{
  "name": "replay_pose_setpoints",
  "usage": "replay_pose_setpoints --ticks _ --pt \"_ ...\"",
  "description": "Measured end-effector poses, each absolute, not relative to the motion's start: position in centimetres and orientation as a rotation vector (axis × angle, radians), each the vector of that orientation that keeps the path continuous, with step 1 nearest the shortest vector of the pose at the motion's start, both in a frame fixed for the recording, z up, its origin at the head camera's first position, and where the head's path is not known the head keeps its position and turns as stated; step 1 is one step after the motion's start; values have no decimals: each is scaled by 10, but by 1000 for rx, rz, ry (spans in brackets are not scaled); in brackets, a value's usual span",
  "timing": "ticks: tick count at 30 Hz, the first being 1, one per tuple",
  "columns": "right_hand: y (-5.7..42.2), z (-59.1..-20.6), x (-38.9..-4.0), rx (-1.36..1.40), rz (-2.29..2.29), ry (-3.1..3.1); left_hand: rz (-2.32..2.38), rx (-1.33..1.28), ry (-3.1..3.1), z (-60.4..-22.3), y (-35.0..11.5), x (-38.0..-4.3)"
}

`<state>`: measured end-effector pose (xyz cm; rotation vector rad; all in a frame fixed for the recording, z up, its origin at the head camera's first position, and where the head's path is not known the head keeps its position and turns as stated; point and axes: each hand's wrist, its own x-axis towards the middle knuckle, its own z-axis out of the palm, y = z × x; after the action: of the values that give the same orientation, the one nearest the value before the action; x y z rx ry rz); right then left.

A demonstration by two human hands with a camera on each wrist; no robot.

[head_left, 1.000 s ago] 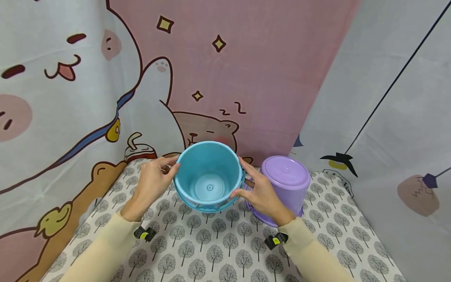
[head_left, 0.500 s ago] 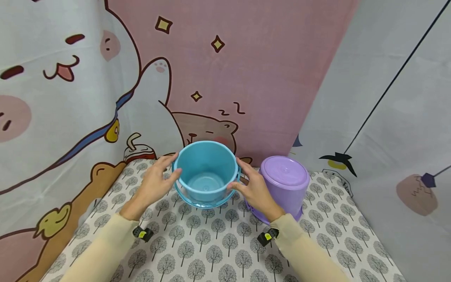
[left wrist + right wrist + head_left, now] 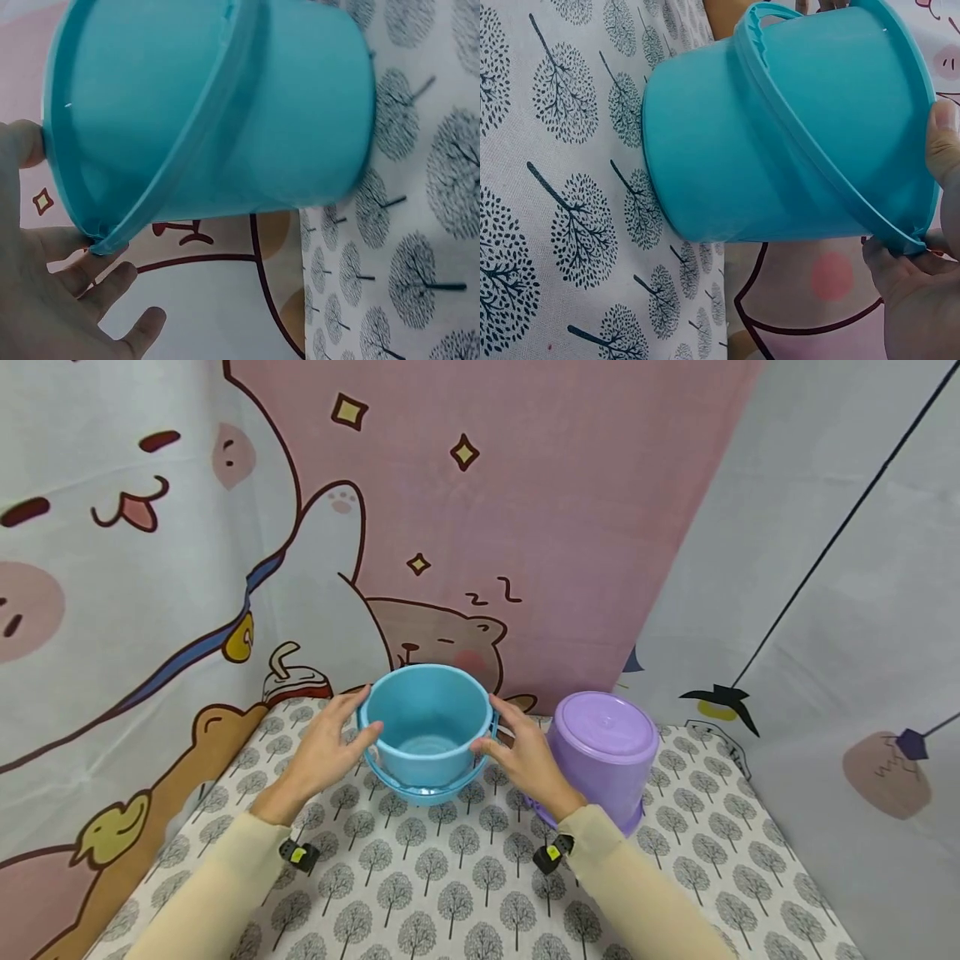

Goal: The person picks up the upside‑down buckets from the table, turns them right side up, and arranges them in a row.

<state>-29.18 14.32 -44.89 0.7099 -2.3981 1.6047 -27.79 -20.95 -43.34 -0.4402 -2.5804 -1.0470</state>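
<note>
A light blue bucket (image 3: 423, 727) stands nearly upright at mid-table in the head view, its mouth facing up and a little toward me. Its handle (image 3: 196, 124) hangs down across the near side. At the bucket's left rim, my left hand (image 3: 322, 756) grips with the thumb in front and fingers round by the handle joint. My right hand (image 3: 528, 760) holds the opposite rim the same way; in the right wrist view its fingers (image 3: 889, 270) lie at the other handle joint. The bucket's base is close against the tree-print cloth (image 3: 574, 232).
A purple bucket (image 3: 611, 743) stands upside down on the cloth just right of my right hand, partly hidden by that forearm. Behind the table hangs a pink and white curtain (image 3: 570, 527) with cartoon animals, and more curtain closes in the left and right sides.
Both hands have moved the blue bucket slightly left and tilted it more upright, so less of its inner floor shows. The purple bucket stays in place.
</note>
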Motion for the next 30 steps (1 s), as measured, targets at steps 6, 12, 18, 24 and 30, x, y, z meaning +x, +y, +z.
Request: replay_pose_setpoints --ticks 6,12,18,24,30 --pt "143 -451 -294 686 1506 -2441 -977 -451 -2620 -436 -211 -279" --pt "144 -455 -293 710 1430 -2497 -951 -423 -2628 -436 -210 -278" --pt "148 -460 -284 732 1324 -2539 -910 -386 -2598 -435 -204 -271" --pt "158 -459 -267 789 1163 -2537 -837 -426 -2515 -433 -195 -260" --pt "171 -457 -246 784 1027 -2511 -776 -537 -2372 -430 -182 -248"
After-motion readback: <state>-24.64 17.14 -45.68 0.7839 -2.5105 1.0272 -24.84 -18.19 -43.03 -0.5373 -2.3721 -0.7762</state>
